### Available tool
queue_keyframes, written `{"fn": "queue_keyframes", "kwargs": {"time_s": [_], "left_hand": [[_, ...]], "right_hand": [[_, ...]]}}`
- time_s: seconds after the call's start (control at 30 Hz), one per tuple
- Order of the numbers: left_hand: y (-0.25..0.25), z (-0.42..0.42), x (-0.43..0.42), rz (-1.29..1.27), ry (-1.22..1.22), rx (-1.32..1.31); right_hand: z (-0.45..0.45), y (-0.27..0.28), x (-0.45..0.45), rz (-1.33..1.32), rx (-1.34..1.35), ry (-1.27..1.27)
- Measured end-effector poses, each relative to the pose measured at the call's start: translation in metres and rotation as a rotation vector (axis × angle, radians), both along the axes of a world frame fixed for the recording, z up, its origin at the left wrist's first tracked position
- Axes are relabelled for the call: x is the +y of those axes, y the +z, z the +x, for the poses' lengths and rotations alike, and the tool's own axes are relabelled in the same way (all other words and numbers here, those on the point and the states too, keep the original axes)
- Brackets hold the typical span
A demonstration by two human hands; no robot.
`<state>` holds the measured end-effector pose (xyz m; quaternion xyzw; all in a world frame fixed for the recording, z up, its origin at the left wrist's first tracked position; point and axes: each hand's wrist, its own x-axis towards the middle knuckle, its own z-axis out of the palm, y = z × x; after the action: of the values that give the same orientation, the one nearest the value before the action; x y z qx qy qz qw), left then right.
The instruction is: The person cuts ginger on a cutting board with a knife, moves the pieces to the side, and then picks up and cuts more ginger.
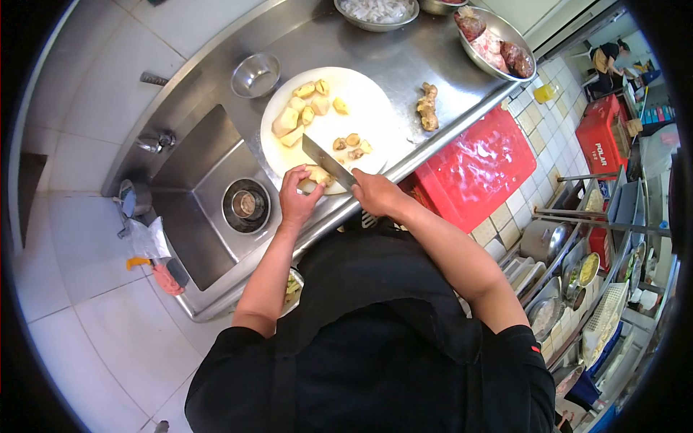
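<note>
In the head view, a knobbly, pale yellow ginger piece [319,175] with a partly tan surface lies at the near edge of the round white cutting board [375,115] on the stainless steel counter [317,45]. The left hand [298,195] pinches it between thumb and fingers; the right hand [375,193] is closed around the handle of a broad steel knife [326,160], its blade beside the ginger.

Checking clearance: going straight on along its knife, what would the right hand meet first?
The right hand would likely run its knife into the nearest pale peeled piece on the white board, though the blade's height is unclear.
</note>
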<state>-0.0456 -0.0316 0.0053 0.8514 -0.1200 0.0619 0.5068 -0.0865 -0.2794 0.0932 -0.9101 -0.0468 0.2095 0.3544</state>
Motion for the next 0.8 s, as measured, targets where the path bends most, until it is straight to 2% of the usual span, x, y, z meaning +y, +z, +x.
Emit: {"fn": "queue_keyframes", "kwargs": {"time_s": [0.1,0.23,0.3,0.4,0.8], "left_hand": [[0.009,0.000,-0.002,-0.028,-0.012,0.032],[0.020,-0.002,-0.010,0.027,-0.023,0.032],[0.019,-0.003,-0.018,0.074,0.023,-0.042],[0.019,-0.006,-0.024,0.088,0.060,-0.016],[0.032,-0.009,-0.038,0.151,0.092,0.053]], "right_hand": [[-0.013,-0.008,-0.008,0.008,-0.040,-0.067],[-0.037,0.026,-0.010,-0.070,-0.052,-0.094],[-0.049,0.028,-0.012,-0.165,-0.225,-0.032],[-0.063,0.039,-0.012,-0.207,-0.347,0.002],[-0.069,0.036,-0.011,-0.265,-0.387,0.034]]}}
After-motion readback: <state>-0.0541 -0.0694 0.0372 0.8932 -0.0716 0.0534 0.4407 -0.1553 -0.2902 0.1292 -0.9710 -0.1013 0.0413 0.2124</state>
